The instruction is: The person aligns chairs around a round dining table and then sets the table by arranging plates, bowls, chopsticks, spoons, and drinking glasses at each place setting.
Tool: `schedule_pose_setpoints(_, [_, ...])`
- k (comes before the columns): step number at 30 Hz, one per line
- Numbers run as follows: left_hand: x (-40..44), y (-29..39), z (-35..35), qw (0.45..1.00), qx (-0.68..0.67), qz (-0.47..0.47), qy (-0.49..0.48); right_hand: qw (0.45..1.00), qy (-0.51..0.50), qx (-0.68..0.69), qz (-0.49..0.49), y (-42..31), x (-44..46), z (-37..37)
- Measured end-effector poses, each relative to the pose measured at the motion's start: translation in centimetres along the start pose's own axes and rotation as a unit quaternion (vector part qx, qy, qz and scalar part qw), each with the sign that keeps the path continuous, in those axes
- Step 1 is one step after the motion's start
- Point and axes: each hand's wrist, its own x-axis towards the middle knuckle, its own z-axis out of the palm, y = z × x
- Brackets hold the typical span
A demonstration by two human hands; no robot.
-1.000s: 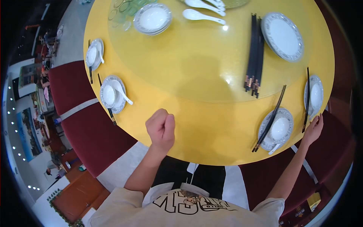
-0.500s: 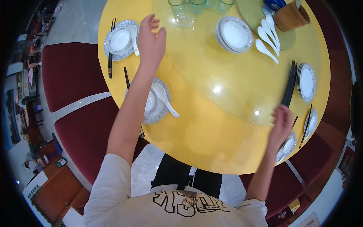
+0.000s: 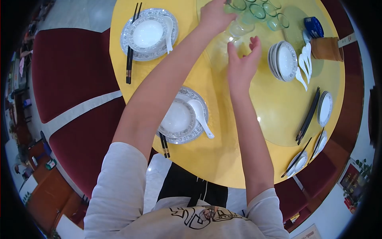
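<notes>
My left hand (image 3: 217,16) reaches to the top edge of the view, beside a group of green-tinted drinking glasses (image 3: 258,12). Its thumb stands apart from the fingers, whose tips are partly cut off. Just below the glasses, my right hand (image 3: 244,65) is open over the glass turntable (image 3: 270,107), thumb and fingers spread with nothing in them. To its right stands a stack of white bowls (image 3: 287,61), then several white spoons (image 3: 305,65). Under my left forearm sits a place setting with a bowl (image 3: 175,119), a spoon (image 3: 201,119) and chopsticks (image 3: 164,145).
Another setting with a bowl (image 3: 148,35) lies at the upper left. Black chopsticks (image 3: 308,115) and stacked plates (image 3: 325,109) rest at the right, near a brown container (image 3: 327,48) and a blue object (image 3: 313,27). Dark red chairs (image 3: 75,75) surround the yellow table (image 3: 215,167).
Both hands have moved toward the glasses: the left up and to the right, the right up and leftward from near the chopsticks. The view has shifted, showing more glasses.
</notes>
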Motion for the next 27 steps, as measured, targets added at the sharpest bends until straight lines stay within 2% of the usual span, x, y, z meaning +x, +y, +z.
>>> schedule_pose_setpoints(2, [-0.1,0.3,-0.2,0.999,-0.03,0.005,0.03,0.997,0.071,0.019,0.03,-0.2,1.4,1.4])
schedule_pose_setpoints(4, [-0.8,1.5,-1.7,0.997,-0.057,0.009,0.058,0.996,0.085,0.01,0.038,-0.6,2.9,2.8])
schedule_pose_setpoints(6, [-2.4,2.8,-4.6,0.976,-0.151,0.065,0.143,0.994,0.099,0.002,0.052,-0.6,3.6,3.8])
schedule_pose_setpoints(8, [-5.2,3.4,-8.9,0.969,-0.144,0.073,0.189,0.992,0.113,-0.014,0.046,-0.6,4.1,4.4])
schedule_pose_setpoints(10, [-8.5,3.5,-14.0,0.97,-0.192,-0.019,0.148,0.993,0.097,-0.029,0.053,-0.5,4.6,4.6])
schedule_pose_setpoints(12, [-10.8,3.6,-17.3,0.984,-0.035,-0.066,0.161,0.994,0.081,-0.047,0.059,-0.3,4.7,4.6])
schedule_pose_setpoints(13, [-11.3,2.8,-18.4,0.984,-0.033,-0.068,0.16,0.995,0.094,-0.019,0.03,-0.2,4.5,4.5])
schedule_pose_setpoints(15, [-12.3,1.3,-20.0,0.973,0.188,-0.092,0.092,0.995,0.103,0.011,0.002,-0.9,3.9,4.2])
schedule_pose_setpoints(16, [-12.4,0.8,-20.4,0.973,0.19,-0.095,0.092,0.988,0.069,0.134,0.026,-2.1,3.3,3.1])
schedule_pose_setpoints(17, [-12.5,0.2,-20.7,0.967,0.238,-0.031,0.085,0.966,0.035,0.253,0.051,-3.1,2.3,2.1])
schedule_pose_setpoints(18, [-12.7,-0.3,-20.7,0.956,0.282,0.032,0.076,0.967,0.031,0.248,0.055,-3.5,1.0,1.2])
schedule_pose_setpoints(20, [-12.7,-0.1,-20.1,0.955,0.283,0.021,0.09,0.97,-0.05,0.234,0.04,-4.5,-1.6,-0.8])
schedule_pose_setpoints(21, [-12.6,0.0,-19.9,0.952,0.287,0.017,0.105,0.971,-0.055,0.231,0.04,-4.9,-3.0,-1.9])
schedule_pose_setpoints(23, [-12.5,-0.9,-19.8,0.947,0.304,0.035,0.096,0.923,-0.142,0.321,0.16,-5.6,-6.0,-3.9])
schedule_pose_setpoints(24, [-12.5,-1.2,-19.9,0.941,0.322,0.056,0.084,0.923,-0.144,0.319,0.162,-6.0,-7.4,-4.6])
schedule_pose_setpoints(26, [-12.1,-1.4,-19.9,0.931,0.35,0.072,0.068,0.856,-0.151,0.393,0.298,-6.9,-9.9,-5.7])
schedule_pose_setpoints(27, [-12.1,-1.5,-19.8,0.92,0.379,0.089,0.051,0.856,-0.154,0.39,0.302,-7.1,-11.0,-6.4])
